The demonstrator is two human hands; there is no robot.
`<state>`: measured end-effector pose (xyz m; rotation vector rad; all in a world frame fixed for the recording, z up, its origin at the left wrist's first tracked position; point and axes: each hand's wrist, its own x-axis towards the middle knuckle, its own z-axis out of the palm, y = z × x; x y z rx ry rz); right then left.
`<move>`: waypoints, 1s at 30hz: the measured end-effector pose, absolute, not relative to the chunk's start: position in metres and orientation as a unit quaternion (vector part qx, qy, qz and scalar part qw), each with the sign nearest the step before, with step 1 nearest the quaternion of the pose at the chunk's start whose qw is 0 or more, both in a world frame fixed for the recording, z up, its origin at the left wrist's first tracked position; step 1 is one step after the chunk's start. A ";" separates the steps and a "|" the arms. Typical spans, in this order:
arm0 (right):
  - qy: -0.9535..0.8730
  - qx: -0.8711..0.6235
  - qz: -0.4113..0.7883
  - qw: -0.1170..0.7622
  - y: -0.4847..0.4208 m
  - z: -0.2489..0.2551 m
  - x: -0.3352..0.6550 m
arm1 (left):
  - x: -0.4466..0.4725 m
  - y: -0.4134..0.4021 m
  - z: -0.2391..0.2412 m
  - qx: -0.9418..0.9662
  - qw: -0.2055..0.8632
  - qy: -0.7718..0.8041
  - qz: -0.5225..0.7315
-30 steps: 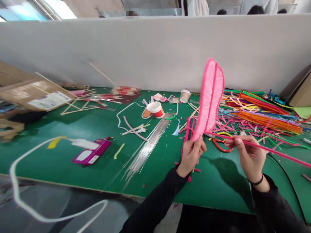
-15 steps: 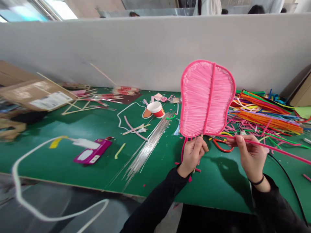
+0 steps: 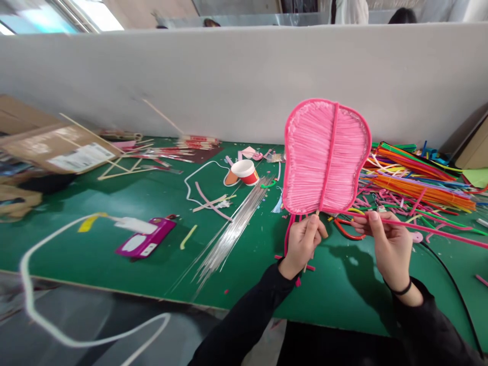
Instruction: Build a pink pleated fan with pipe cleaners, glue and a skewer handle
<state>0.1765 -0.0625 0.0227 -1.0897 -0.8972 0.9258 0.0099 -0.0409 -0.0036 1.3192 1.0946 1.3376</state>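
Note:
Upright in front of me stands a pink hand fan (image 3: 310, 157) with a darker pink fuzzy rim and a rib down its face. My left hand (image 3: 303, 241) is closed round its thin wooden handle just below the face. Between the thumb and fingers of my right hand (image 3: 391, 244) is a long pink pipe cleaner (image 3: 430, 225). It runs from the fan's lower edge, past my right hand, to the right edge of the view. Other pink strands (image 3: 288, 236) hang below the fan beside my left hand; where they end is partly hidden.
Bundles of coloured pipe cleaners (image 3: 423, 183) lie at right. Thin metallic wires (image 3: 238, 226) and a paper cup (image 3: 245, 172) are mid-table. A purple device (image 3: 160, 236) with a white cable lies left, near a cardboard box (image 3: 72, 147). A grey partition (image 3: 190, 81) backs the green table.
My right hand has shifted slightly left along the pink pipe cleaner, toward the fan. The fan has dipped and moved a little to the right; my left hand keeps its hold.

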 end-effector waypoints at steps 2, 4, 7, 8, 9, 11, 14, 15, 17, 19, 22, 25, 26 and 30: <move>-0.399 -0.483 0.405 0.666 -0.063 0.024 0.174 | 0.010 -0.041 -0.003 0.545 0.454 0.449 0.544; -0.406 -0.481 0.401 0.666 -0.064 0.025 0.172 | 0.010 -0.041 -0.003 0.549 0.444 0.453 0.544; -0.418 -0.480 0.393 0.664 -0.065 0.027 0.170 | 0.010 -0.041 -0.003 0.551 0.438 0.458 0.543; -0.421 -0.480 0.391 0.663 -0.065 0.028 0.170 | 0.010 -0.041 -0.003 0.551 0.437 0.459 0.543; -0.423 -0.481 0.389 0.663 -0.065 0.028 0.170 | 0.010 -0.041 -0.004 0.550 0.437 0.460 0.543; -0.424 -0.481 0.389 0.661 -0.065 0.029 0.170 | 0.010 -0.041 -0.004 0.549 0.435 0.460 0.545; -0.417 -0.484 0.395 0.660 -0.065 0.029 0.171 | 0.010 -0.041 -0.005 0.552 0.431 0.457 0.548; -0.412 -0.487 0.395 0.661 -0.065 0.028 0.171 | 0.010 -0.041 -0.005 0.555 0.429 0.457 0.548; -0.404 -0.493 0.391 0.664 -0.066 0.028 0.171 | 0.010 -0.041 -0.006 0.563 0.420 0.456 0.547; -0.400 -0.494 0.383 0.670 -0.067 0.029 0.170 | 0.010 -0.041 -0.007 0.573 0.407 0.455 0.547; -0.411 -0.490 0.369 0.674 -0.069 0.031 0.166 | 0.009 -0.041 -0.009 0.586 0.381 0.459 0.549; -0.432 -0.482 0.355 0.675 -0.071 0.034 0.162 | 0.009 -0.040 -0.010 0.583 0.373 0.465 0.552; -0.440 -0.479 0.352 0.673 -0.070 0.034 0.161 | 0.010 -0.040 -0.009 0.578 0.377 0.469 0.552; -0.476 -0.465 0.354 0.657 -0.066 0.037 0.167 | 0.012 -0.038 -0.006 0.548 0.415 0.485 0.541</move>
